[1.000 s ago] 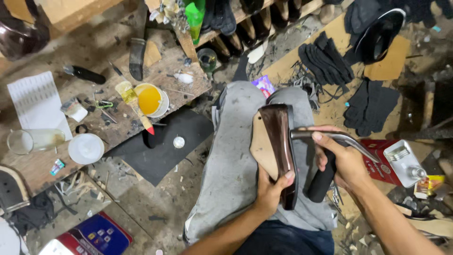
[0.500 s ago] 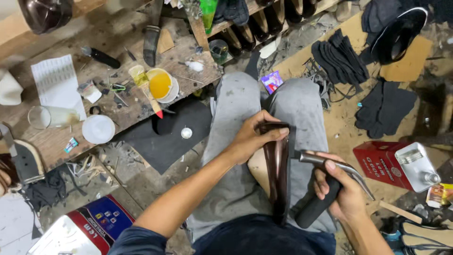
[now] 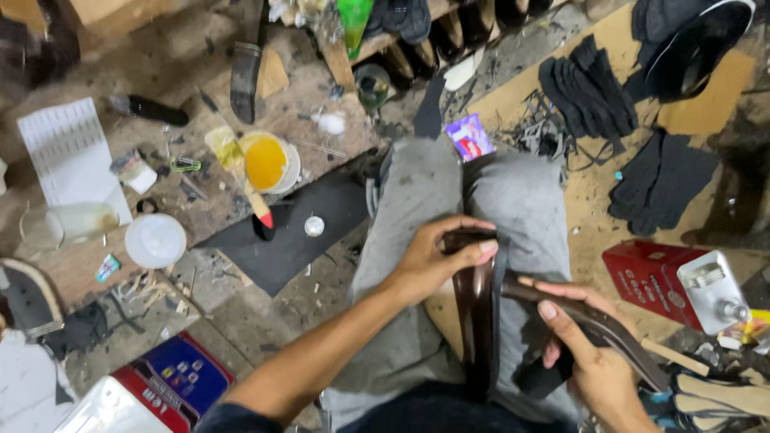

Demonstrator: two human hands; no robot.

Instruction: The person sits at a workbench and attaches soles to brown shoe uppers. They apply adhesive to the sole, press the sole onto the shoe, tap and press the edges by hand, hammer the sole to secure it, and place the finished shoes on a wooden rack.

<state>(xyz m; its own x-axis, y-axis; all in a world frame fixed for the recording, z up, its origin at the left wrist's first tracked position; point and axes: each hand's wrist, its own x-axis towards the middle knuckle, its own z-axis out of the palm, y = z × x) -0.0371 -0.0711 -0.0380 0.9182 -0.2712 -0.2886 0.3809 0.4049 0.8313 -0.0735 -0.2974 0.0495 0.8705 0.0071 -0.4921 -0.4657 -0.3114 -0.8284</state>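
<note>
**Brown shoe piece on the lap, both hands on it**

Looking down from the head cam: I've got the left hand [image 3: 437, 261] curled over the top end of a glossy dark brown shoe upper [image 3: 480, 309], fingers [image 3: 473, 250] wrapped around its edge and clenched on it. The piece stands roughly upright between the knees, resting against the grey trousers [image 3: 417, 216].

The right hand [image 3: 585, 353] is just beside it, gripping a long curved dark sole piece [image 3: 593, 325] that touches the brown upper at its left end. Thumb lies on top, the other fingers are closed underneath around something black I can't make out.

Around that, pretty messy. On the wooden counter [image 3: 96, 265] to the left there's a pot of yellow glue [image 3: 269, 160] with a brush [image 3: 241, 172] lying across it, a white round lid [image 3: 155, 240], a clear glass [image 3: 68, 224] and a white sheet of paper [image 3: 72, 156]. A black mat [image 3: 297, 228] sits between the counter and my left knee. On the floor to the right: a red tin can [image 3: 666, 281] and stacks of black cut pieces [image 3: 589, 92], well apart from the hands.
</note>
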